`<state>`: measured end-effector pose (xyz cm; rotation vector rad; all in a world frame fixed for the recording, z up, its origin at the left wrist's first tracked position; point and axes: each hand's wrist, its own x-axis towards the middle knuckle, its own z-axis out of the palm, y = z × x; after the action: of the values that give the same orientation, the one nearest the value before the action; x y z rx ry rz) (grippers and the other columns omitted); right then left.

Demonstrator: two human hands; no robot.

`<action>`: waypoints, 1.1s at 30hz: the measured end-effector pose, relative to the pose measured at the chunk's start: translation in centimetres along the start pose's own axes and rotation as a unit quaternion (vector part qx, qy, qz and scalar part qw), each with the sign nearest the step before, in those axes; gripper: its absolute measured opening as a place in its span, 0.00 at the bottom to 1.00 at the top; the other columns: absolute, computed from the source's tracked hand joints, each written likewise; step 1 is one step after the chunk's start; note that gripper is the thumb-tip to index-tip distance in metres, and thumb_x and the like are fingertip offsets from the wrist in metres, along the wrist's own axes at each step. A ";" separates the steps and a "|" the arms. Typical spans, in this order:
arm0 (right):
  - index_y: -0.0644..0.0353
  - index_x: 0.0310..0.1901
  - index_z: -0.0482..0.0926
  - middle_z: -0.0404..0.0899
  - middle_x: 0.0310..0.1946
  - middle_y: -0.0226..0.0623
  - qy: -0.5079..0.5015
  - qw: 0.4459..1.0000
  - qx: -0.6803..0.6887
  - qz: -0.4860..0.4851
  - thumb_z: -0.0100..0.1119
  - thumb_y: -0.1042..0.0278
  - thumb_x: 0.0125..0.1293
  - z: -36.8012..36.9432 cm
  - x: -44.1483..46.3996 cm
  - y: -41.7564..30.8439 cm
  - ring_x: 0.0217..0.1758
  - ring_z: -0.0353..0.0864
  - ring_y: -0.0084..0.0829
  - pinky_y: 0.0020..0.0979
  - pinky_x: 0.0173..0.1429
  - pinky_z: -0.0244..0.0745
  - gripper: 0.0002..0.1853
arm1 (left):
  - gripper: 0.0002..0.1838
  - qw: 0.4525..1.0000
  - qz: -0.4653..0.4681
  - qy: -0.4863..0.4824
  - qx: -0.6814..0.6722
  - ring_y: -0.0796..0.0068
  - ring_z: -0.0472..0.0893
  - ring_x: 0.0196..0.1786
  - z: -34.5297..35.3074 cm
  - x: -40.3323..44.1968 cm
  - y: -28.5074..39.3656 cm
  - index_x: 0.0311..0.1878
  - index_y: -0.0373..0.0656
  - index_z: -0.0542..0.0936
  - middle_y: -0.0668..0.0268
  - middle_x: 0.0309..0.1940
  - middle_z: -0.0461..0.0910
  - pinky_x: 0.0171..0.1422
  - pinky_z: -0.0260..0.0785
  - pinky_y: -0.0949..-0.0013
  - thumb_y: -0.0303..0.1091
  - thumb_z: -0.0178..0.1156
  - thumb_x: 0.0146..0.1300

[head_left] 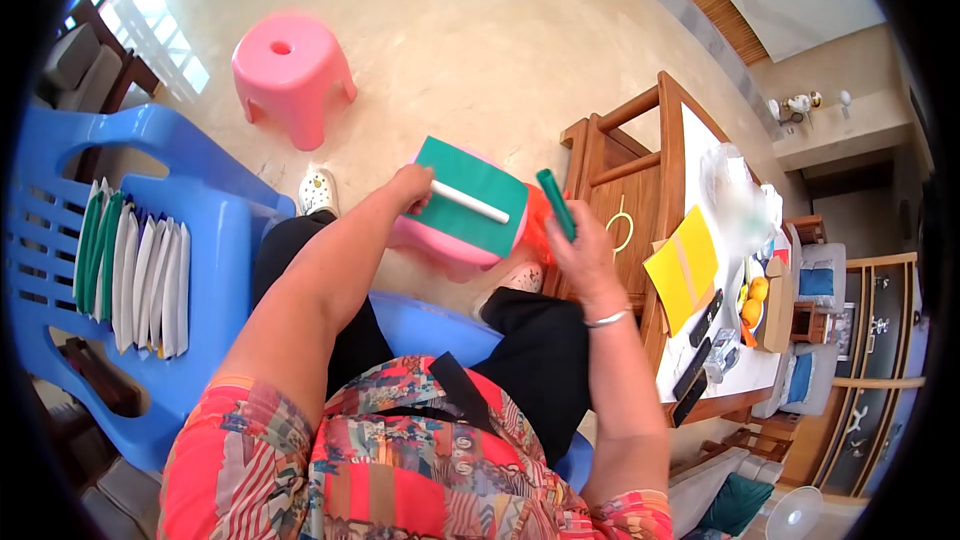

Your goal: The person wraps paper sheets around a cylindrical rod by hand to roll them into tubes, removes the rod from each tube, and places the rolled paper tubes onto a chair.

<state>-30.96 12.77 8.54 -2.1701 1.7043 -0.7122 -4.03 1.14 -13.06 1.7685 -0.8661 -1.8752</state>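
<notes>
In front of my knees, a green sheet (462, 228) lies on a pink stool (440, 245). A white rod (480, 204) rests slantwise across the sheet. My left hand (410, 188) is closed at the rod's left end, by the sheet's edge; its fingertips are partly hidden. To the right of the stool, my right hand (586, 252) is wrapped round a dark green stick-like object (556, 204), held raised and tilted, apart from the sheet. Behind that hand, something orange-red and see-through (537, 223) shows beside the stool.
A second pink stool (290, 65) stands ahead on the floor. At my left, a blue plastic chair (200, 280) holds a row of green and white folded pieces (150, 270). A wooden table (655, 335) at my right bears yellow sheets (685, 265), a phone (692, 370) and oranges (752, 305).
</notes>
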 end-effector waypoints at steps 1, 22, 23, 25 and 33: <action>0.56 0.48 0.79 0.84 0.34 0.49 0.001 0.999 0.022 0.024 0.67 0.63 0.68 1.4 0.1 -0.3 0.38 0.86 0.53 0.46 0.41 0.80 0.12 | 0.17 1.000 -0.005 0.001 0.010 0.68 0.74 0.22 -0.2 -0.2 0.1 0.46 0.37 0.77 0.61 0.27 0.75 0.22 0.69 0.59 0.43 0.50 0.75; 0.56 0.51 0.79 0.85 0.36 0.51 0.042 0.991 0.108 0.067 0.66 0.59 0.68 11.2 1.0 3.0 0.39 0.85 0.55 0.50 0.42 0.79 0.15 | 0.26 0.770 0.605 0.025 0.201 0.47 0.72 0.73 4.0 -11.9 6.3 0.74 0.38 0.70 0.46 0.70 0.73 0.78 0.63 0.55 0.41 0.48 0.80; 0.56 0.51 0.79 0.85 0.36 0.51 0.039 0.991 0.108 0.067 0.67 0.59 0.68 11.3 1.0 2.9 0.40 0.85 0.56 0.50 0.42 0.80 0.15 | 0.26 0.764 0.606 0.017 0.221 0.47 0.73 0.73 4.2 -12.1 6.1 0.74 0.38 0.71 0.46 0.70 0.74 0.78 0.63 0.55 0.41 0.48 0.80; 0.56 0.49 0.79 0.85 0.35 0.51 0.034 0.991 0.112 0.069 0.67 0.60 0.68 11.3 1.0 2.8 0.39 0.85 0.55 0.48 0.42 0.79 0.14 | 0.25 0.751 0.607 0.001 0.258 0.47 0.73 0.72 4.5 -12.2 5.8 0.73 0.37 0.71 0.46 0.69 0.74 0.77 0.64 0.56 0.40 0.49 0.80; 0.55 0.51 0.79 0.85 0.37 0.51 0.028 0.991 0.086 0.103 0.67 0.59 0.68 11.3 1.1 3.3 0.40 0.85 0.56 0.50 0.42 0.81 0.15 | 0.17 0.815 0.561 0.057 0.131 0.52 0.80 0.61 4.2 -11.1 6.4 0.56 0.36 0.81 0.50 0.58 0.81 0.67 0.71 0.59 0.40 0.53 0.79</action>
<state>-27.31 10.06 -2.38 -1.8447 1.7901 -0.8372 -7.76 4.74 -0.60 0.9971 -1.6732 -0.8644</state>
